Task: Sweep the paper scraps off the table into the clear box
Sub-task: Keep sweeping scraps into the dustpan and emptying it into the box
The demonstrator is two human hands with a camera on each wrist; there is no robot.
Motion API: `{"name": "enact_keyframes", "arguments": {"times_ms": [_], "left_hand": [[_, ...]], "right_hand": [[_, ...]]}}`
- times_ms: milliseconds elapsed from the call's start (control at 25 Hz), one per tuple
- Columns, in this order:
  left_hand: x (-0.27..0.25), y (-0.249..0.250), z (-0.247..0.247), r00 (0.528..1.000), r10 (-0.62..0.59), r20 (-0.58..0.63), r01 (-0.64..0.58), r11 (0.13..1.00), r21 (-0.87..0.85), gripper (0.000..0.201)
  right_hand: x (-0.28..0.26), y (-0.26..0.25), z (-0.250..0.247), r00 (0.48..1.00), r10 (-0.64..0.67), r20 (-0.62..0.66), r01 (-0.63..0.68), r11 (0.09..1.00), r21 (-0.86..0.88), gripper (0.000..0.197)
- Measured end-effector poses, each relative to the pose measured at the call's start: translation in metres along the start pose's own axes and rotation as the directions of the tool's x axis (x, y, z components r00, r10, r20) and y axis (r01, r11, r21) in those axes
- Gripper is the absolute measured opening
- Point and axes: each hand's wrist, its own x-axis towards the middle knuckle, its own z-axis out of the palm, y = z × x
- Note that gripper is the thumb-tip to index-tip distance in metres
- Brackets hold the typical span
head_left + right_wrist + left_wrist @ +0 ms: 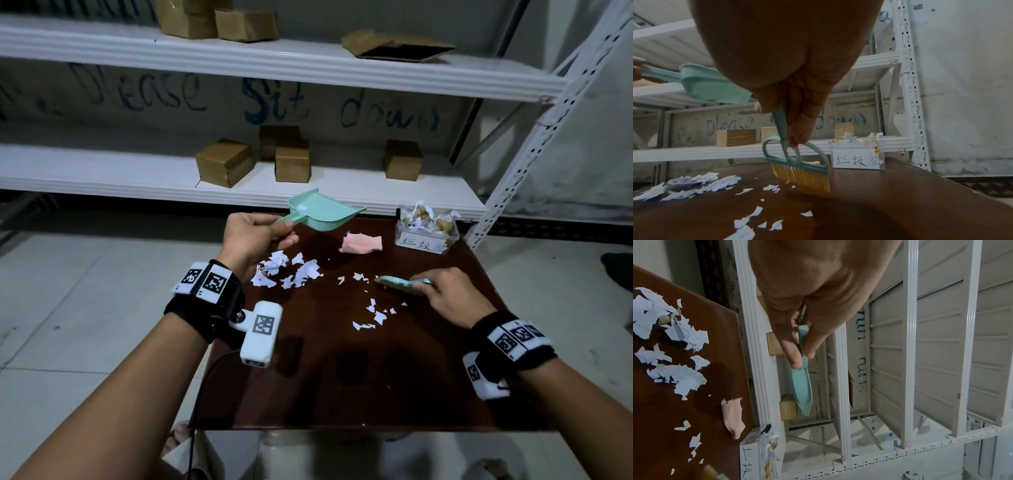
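White paper scraps (291, 270) (680, 378) (694, 183) lie scattered on the dark brown table (342, 377), with a pile at the left and smaller bits (373, 315) nearer the middle. My left hand (253, 236) (797, 344) holds the mint dustpan (322, 210) (801, 386) (711, 84) by its handle, lifted above the table's far left. My right hand (442, 291) (797, 123) grips the mint brush (400, 284) (797, 168), its yellow bristles touching the table. The clear box (428, 229) (858, 155) (760, 456), labelled and holding scraps, stands at the far right corner.
A pink paper piece (361, 244) (732, 417) lies on the table between dustpan and box. White metal shelving (274, 192) with cardboard boxes (224, 162) stands right behind the table. Tiled floor surrounds the table on the left and right.
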Motion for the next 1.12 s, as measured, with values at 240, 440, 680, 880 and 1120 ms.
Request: {"name": "enact_keyframes", "arguments": {"times_ms": [240, 440, 680, 880, 1120], "left_hand": [[-0.001, 0.000, -0.001, 1.000, 0.006, -0.013, -0.006, 1.000, -0.007, 0.025], [-0.003, 0.005, -0.006, 1.000, 0.024, -0.014, -0.023, 1.000, 0.012, 0.023], [0.001, 0.019, -0.019, 0.997, 0.055, -0.062, -0.054, 0.998, 0.027, 0.011], [0.000, 0.022, -0.022, 0.997, 0.044, -0.064, -0.044, 0.999, 0.002, 0.010], [-0.005, 0.036, -0.031, 0.997, 0.034, -0.071, -0.041, 0.995, -0.090, 0.009]], "right_hand": [[0.022, 0.002, 0.002, 0.962, 0.212, -0.171, -0.237, 0.961, -0.142, 0.032], [0.035, 0.013, 0.006, 0.941, 0.312, -0.129, -0.336, 0.897, -0.288, 0.034], [0.046, -0.039, 0.030, 0.995, 0.102, -0.014, -0.102, 0.972, -0.211, 0.033], [0.044, -0.093, 0.037, 0.997, -0.045, 0.055, 0.050, 0.994, -0.093, 0.040], [0.063, -0.097, -0.003, 0.976, 0.097, -0.194, -0.080, 0.992, 0.094, 0.039]]}}
